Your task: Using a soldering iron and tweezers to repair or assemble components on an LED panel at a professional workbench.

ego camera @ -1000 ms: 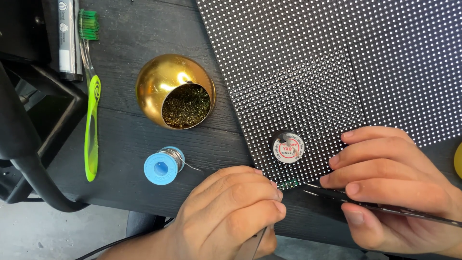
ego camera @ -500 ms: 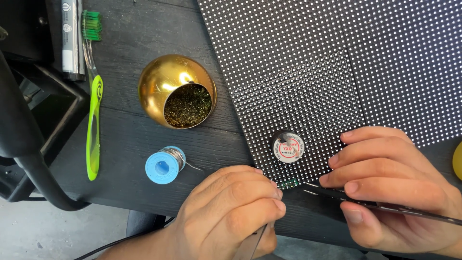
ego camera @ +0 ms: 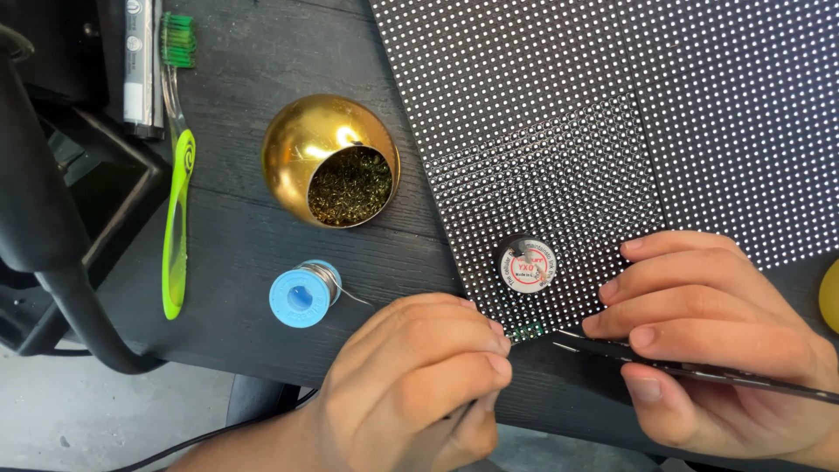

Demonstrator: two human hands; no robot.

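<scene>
Both hands work at near edge of LED panel (ego camera: 612,131): right hand (ego camera: 717,341) pinches thin dark tweezers (ego camera: 699,374), tips near a small green chip (ego camera: 527,331); left hand (ego camera: 419,385) curled round a tool, mostly hidden. Small round tin (ego camera: 528,265) sits just beyond fingertips; blue solder spool (ego camera: 301,295), gold tip-cleaner ball (ego camera: 332,162) off to left.

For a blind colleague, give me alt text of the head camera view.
Two hands work at the near edge of a black dotted panel: the right hand holds a thin dark tool, the left hand is curled beside it. A gold bowl stands behind.
</scene>
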